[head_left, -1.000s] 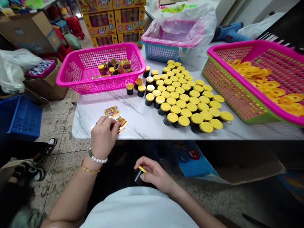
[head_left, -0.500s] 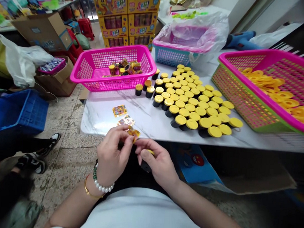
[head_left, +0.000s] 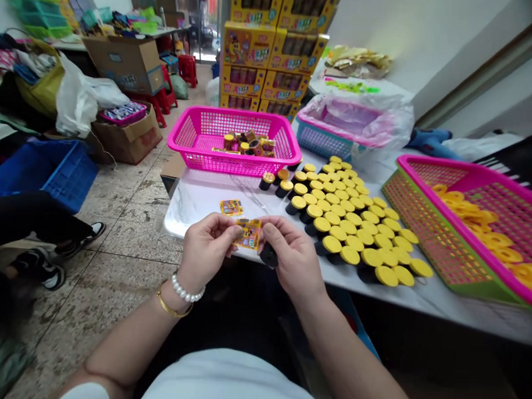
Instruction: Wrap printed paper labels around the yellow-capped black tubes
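Between my hands, over the table's front edge, is a flat yellow printed label (head_left: pixel 249 234). My left hand (head_left: pixel 210 241) pinches it by its left side. My right hand (head_left: pixel 292 253) is closed around a small black cup (head_left: pixel 268 255), its dark end toward me, and the thumb and fingers also meet the label's right edge. Another printed label (head_left: pixel 231 207) lies flat on the table just beyond my left hand. To the right stand many black cups with yellow lids (head_left: pixel 338 218), packed in rows. Whether anything lies under the held label is hidden.
Behind the labels is a pink basket (head_left: pixel 193 156) with several wrapped cups. Yellow rings (head_left: pixel 479 215) fill a pink and green basket (head_left: pixel 406 193) at right. A plastic-lined basket (head_left: pixel 324 137) and stacked yellow boxes (head_left: pixel 249 47) are at the back. A blue crate (head_left: pixel 70 175) stands left.
The label has been brought up flat and turned face-on between both hands, and my right hand has come to its edge with the cup. The camera view has tilted up and shifted left.
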The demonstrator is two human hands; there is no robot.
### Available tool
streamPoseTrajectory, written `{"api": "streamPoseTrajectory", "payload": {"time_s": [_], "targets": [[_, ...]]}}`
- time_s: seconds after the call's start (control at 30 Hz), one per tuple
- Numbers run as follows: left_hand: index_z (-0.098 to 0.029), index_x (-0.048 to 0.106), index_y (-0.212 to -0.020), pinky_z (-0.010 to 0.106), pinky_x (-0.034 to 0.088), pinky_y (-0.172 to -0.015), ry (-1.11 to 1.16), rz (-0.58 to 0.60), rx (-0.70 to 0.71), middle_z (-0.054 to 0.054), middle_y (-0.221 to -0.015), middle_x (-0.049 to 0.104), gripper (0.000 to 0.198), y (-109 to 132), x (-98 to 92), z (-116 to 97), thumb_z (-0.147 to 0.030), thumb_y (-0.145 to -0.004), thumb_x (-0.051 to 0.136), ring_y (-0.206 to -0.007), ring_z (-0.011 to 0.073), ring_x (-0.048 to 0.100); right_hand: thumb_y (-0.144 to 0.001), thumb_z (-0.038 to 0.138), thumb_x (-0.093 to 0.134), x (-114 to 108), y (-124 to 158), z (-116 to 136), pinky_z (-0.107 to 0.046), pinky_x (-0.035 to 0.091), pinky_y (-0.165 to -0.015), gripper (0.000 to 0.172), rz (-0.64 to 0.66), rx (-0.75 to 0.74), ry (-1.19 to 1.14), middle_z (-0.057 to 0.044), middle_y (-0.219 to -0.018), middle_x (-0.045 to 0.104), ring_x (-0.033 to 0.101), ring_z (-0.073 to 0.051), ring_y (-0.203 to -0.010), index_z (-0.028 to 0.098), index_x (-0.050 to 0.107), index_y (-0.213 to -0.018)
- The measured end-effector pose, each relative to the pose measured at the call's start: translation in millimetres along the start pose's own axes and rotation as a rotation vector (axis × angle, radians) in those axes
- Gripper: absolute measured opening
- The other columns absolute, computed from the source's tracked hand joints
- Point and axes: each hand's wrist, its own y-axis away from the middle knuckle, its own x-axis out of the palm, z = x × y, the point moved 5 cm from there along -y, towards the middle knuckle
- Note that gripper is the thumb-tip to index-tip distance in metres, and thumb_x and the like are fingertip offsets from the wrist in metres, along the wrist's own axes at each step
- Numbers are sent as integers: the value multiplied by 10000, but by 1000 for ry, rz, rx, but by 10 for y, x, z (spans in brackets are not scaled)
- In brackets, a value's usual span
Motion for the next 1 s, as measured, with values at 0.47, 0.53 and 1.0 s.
{"api": "streamPoseTrajectory", "payload": {"time_s": [0.47,0.53,1.0], "targets": [[-168,674,-837,240,506,-652,-131,-191,334,32,-760,671,247,0,-148,-69,-397,-924,640,-704,140,627,-795,429,735,69,-116,-172,-207,405,-513,297,-54,19,90,10,-577,604,494,-90,-529,166,681,-668],[-167,689,-818,247,505,-661,-162,-169,346,33,-763,659,216,23,-127,-83,-355,-918,655,-714,143,619,-813,426,722,72,-101,-201,-215,413,-529,296,-40,7,116,10,-580,605,500,-96,-542,168,683,-674],[-172,727,-805,230,486,-628,-217,-182,338,30,-783,665,92,57,-137,-76,-251,-851,720,-696,121,602,-802,422,702,199,-37,-164,-253,461,-579,285,-27,-19,192,11,-591,587,491,-120,-568,180,674,-654]]}}
